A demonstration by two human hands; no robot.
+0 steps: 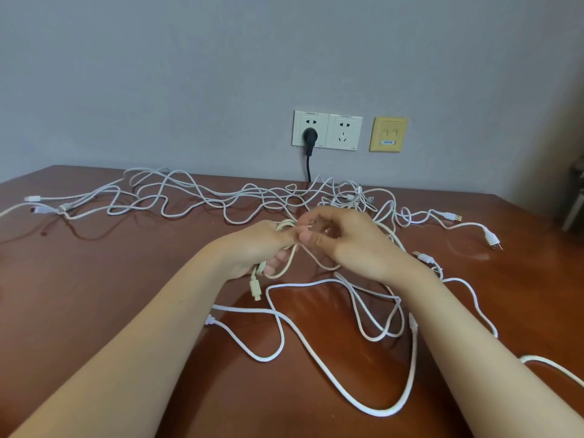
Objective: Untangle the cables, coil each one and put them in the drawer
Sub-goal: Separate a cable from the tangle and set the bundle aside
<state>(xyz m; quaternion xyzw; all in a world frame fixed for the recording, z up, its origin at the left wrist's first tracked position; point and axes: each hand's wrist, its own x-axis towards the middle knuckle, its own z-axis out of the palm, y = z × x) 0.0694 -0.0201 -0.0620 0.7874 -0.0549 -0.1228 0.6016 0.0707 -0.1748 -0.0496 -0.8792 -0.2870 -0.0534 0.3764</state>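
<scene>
White cable (pixel 414 343) loops nearest you on the worktop (pixel 94 279), while your left hand (pixel 252 248) curls its fingers (pixel 276 259) round a cream cable (pixel 289 260), likely holding its coil together, and your right hand (pixel 354 245) pinches its strand to feed it, the tangle (pixel 227 200) sprawling beyond.

Not much of the person to go on here, just two arms: the left hand (pixel 252 248) and the right hand (pixel 350 241) are both bare, nothing worn on them. Behind each hand the wrist is bare too, and the left forearm (pixel 142 343) and right forearm (pixel 467 336) stay uncovered all the way back to the bottom edge of the shot, looking slim and smooth and getting wider the further back from the hands you go. Fingertips are kinda blurry, so I can't tell anything about the nails.
</scene>
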